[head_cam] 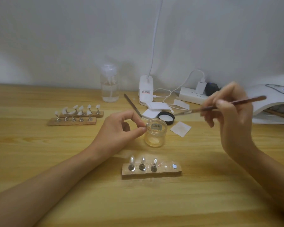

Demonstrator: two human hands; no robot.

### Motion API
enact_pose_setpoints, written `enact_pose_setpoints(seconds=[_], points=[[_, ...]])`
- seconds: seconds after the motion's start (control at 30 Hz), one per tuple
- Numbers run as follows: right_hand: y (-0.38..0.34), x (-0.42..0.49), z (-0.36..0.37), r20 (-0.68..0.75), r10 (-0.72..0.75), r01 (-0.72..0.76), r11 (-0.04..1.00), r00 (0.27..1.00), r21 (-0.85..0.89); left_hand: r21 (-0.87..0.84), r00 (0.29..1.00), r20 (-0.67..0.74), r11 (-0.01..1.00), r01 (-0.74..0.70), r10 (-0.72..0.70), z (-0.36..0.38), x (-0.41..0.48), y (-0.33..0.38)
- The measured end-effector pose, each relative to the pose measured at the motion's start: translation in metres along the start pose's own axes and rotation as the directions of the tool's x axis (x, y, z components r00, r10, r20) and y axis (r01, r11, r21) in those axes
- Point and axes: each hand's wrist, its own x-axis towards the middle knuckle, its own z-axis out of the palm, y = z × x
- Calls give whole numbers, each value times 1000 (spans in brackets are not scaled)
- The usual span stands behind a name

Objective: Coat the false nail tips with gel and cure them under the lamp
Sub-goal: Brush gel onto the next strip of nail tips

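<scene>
Left hand (pixel 120 128) pinches the rim of the jar (pixel 156 135) between thumb and forefinger, likely steadying it, while the right hand (pixel 233 115) grips the brush (pixel 246 101) pen-style, raised for dipping.

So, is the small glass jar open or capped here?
Open. The glass jar stands upright with a bare mouth, and a black lid lies upturned just behind it.

3 tips (pixel 143 159) upright on stand (pixel 162 173) nr open jar (pixel 155 133)
</scene>
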Motion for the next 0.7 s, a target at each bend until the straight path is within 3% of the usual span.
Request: enact_pose_setpoints(seconds=[0.07,0.13,0.2,0.27,0.37,0.5,0.6,0.7], points=[[-10,11,-9,101,-47,58,993,994,-107,3,1000,5,1000,-3,3,0,0,-1],[-14,14,-20,279,-54,150,930,959,-335,-4,1000,10,1000,-10,10,0,0,-1],[-9,2,-32,461,-40,339,735,886,-588,-25,1000,10,1000,-18,19,-1,1,-2],[-2,-15,-42,588,-33,507,547,808,-666,-61,999,8,998,-31,31,-2,1,-1],[2,-33,-56,660,81,573,426,746,-700,-126,999,13,991,-36,38,-3,2,-1],[-1,-38,-60,713,179,612,400,678,-682,-189,999,18,981,-47,51,-3,3,0],[-7,-32,-56,698,249,594,383,671,-708,-214,998,15,975,-55,60,-4,3,0],[-13,-19,-50,681,264,534,456,683,-712,-226,998,25,973,-50,57,-5,3,0]])
